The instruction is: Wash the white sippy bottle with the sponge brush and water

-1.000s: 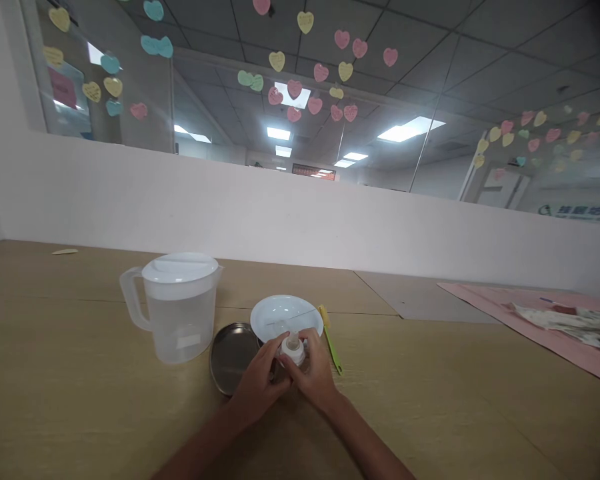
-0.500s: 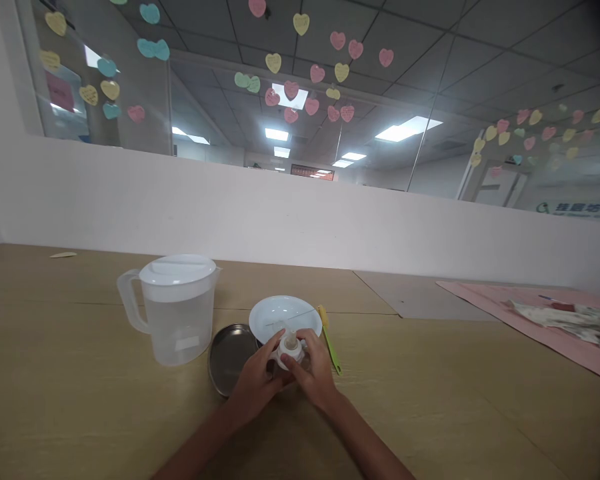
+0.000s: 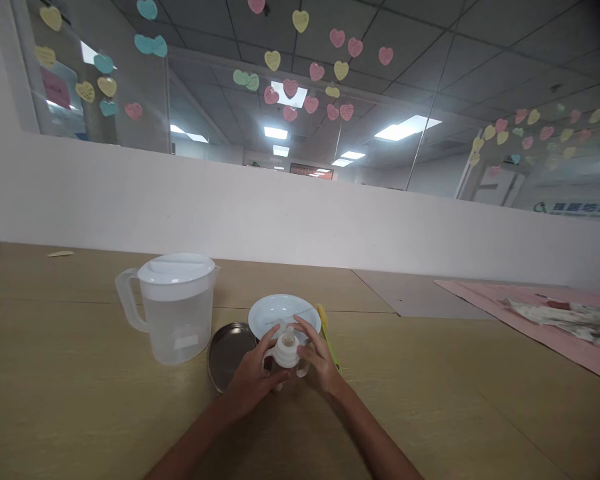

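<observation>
A small baby bottle (image 3: pixel 285 355) with side handles, a white collar and a clear teat stands upright between my hands. My left hand (image 3: pixel 253 373) is closed around its left side, near one handle, with the thumb low across the front. My right hand (image 3: pixel 321 360) grips the collar from the right, its thumb on the rim and its fingers reaching behind the teat. Just beyond the bottle is a white bowl (image 3: pixel 265 313) with a thin stick-like item (image 3: pixel 305 311) across it. Part of the bottle's lower body is hidden by my fingers.
A lidded clear pitcher (image 3: pixel 179 320) of water stands at the left. A dark metal tray (image 3: pixel 229 353) lies beside my left hand. A yellow and green brush (image 3: pixel 324 320) rests right of the bowl. Pink cloth (image 3: pixel 485 303) with papers covers the far right.
My right hand has opened a little and shifted on the collar, its thumb moving from the front to the right side. More of the bottle's front and right handle now shows.
</observation>
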Tool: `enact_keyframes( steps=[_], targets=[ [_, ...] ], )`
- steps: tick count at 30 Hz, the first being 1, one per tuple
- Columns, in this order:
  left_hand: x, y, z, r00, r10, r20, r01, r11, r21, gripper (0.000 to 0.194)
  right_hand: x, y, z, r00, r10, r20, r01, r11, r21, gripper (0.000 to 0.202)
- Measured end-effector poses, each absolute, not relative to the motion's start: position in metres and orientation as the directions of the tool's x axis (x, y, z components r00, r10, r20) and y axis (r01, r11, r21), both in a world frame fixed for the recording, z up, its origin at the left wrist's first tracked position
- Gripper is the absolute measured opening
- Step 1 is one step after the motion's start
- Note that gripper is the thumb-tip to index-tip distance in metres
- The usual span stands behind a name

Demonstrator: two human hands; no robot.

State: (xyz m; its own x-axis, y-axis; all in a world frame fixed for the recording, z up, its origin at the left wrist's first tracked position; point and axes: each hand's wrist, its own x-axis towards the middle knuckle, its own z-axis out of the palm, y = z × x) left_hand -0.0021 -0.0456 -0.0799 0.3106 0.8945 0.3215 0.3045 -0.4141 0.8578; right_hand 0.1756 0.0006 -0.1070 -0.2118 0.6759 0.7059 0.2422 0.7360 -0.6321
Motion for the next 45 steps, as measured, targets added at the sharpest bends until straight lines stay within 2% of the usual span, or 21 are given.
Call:
enact_keyframes(
  steps=[3, 5, 7, 12, 14, 18, 22, 25, 27, 29, 31, 33, 39, 42, 45],
  targets=[
    [-0.002, -0.046, -0.081, 0.300, 0.894, 0.332, 0.336, -0.424, 0.841, 0.075, 0.185, 0.015, -0.117, -0.033, 0.735, 0.678, 0.377, 0.637, -0.672, 0.047],
    [-0.001, -0.045, -0.082, 0.303, 0.890, 0.341, 0.344, -0.436, 0.832, 0.074, 0.187, 0.017, -0.118, 0.038, 0.743, 0.668, 0.410, 0.599, -0.688, 0.043],
    [-0.001, -0.044, -0.084, 0.311, 0.883, 0.352, 0.337, -0.449, 0.828, 0.075, 0.185, 0.012, -0.115, 0.001, 0.722, 0.692, 0.410, 0.631, -0.659, 0.042],
    [-0.001, -0.042, -0.087, 0.307, 0.881, 0.359, 0.317, -0.451, 0.834, 0.074, 0.178, -0.002, -0.110, -0.269, 0.590, 0.761, 0.470, 0.770, -0.431, 0.044],
    [0.000, -0.042, -0.087, 0.310, 0.876, 0.370, 0.303, -0.459, 0.835, 0.074, 0.181, 0.001, -0.112, -0.233, 0.588, 0.774, 0.514, 0.750, -0.415, 0.040],
    [0.000, -0.043, -0.085, 0.321, 0.874, 0.365, 0.291, -0.458, 0.840, 0.074, 0.189, 0.010, -0.116, -0.113, 0.621, 0.775, 0.548, 0.690, -0.473, 0.036],
    [0.000, -0.044, -0.084, 0.318, 0.879, 0.356, 0.316, -0.453, 0.834, 0.071, 0.179, -0.001, -0.109, -0.216, 0.622, 0.752, 0.477, 0.739, -0.475, 0.039],
    [0.000, -0.045, -0.082, 0.319, 0.892, 0.320, 0.362, -0.427, 0.829, 0.069, 0.164, -0.014, -0.099, -0.195, 0.714, 0.672, 0.372, 0.688, -0.623, 0.042],
    [0.000, -0.045, -0.083, 0.309, 0.895, 0.322, 0.376, -0.426, 0.823, 0.069, 0.157, -0.017, -0.090, -0.149, 0.790, 0.595, 0.185, 0.613, -0.768, 0.043],
    [0.000, -0.045, -0.084, 0.295, 0.892, 0.342, 0.371, -0.437, 0.819, 0.069, 0.154, -0.015, -0.082, -0.107, 0.852, 0.513, -0.042, 0.512, -0.858, 0.046],
    [0.000, -0.045, -0.086, 0.288, 0.890, 0.354, 0.360, -0.443, 0.821, 0.070, 0.155, -0.008, -0.072, -0.053, 0.894, 0.444, -0.209, 0.425, -0.881, 0.048],
    [0.000, -0.044, -0.087, 0.283, 0.889, 0.358, 0.354, -0.444, 0.823, 0.070, 0.159, 0.003, -0.059, -0.008, 0.917, 0.399, -0.292, 0.380, -0.878, 0.048],
    [-0.001, -0.044, -0.088, 0.304, 0.889, 0.344, 0.348, -0.440, 0.828, 0.069, 0.173, 0.034, -0.012, -0.153, 0.922, 0.356, -0.317, 0.295, -0.901, 0.041],
    [-0.002, -0.043, -0.091, 0.314, 0.893, 0.323, 0.373, -0.429, 0.822, 0.068, 0.178, 0.049, -0.005, -0.212, 0.937, 0.277, -0.242, 0.224, -0.944, 0.040],
    [-0.003, -0.041, -0.096, 0.312, 0.890, 0.332, 0.397, -0.439, 0.806, 0.068, 0.182, 0.064, -0.013, -0.175, 0.961, 0.215, -0.148, 0.191, -0.970, 0.040]
  ],
)
